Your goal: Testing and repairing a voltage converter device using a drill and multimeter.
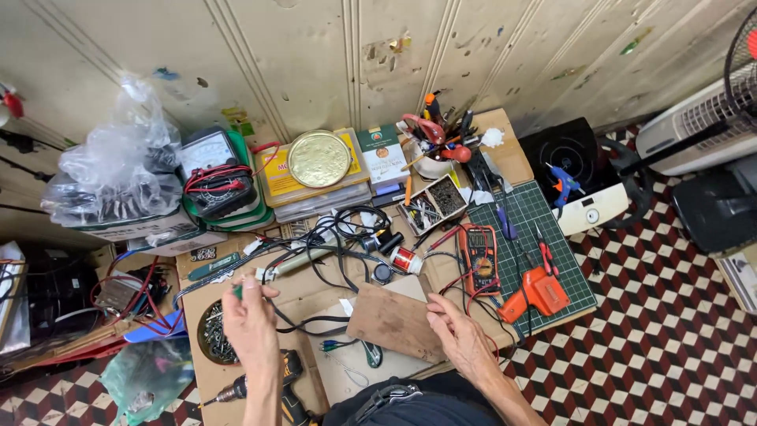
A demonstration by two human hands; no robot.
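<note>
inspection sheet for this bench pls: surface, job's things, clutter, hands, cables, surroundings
Surface: low cardboard-covered bench, green cutting mat at its right end.
Job's things: small green piece pinched in left hand; brown board under right fingertips.
Clutter: multimeter, orange tool, round tin of screws, drill, tool cup.
Hands: left hand raised; right hand resting on the board's edge.
Cables: black and red leads tangled mid-bench.
Surroundings: checkered floor, fan.
</note>
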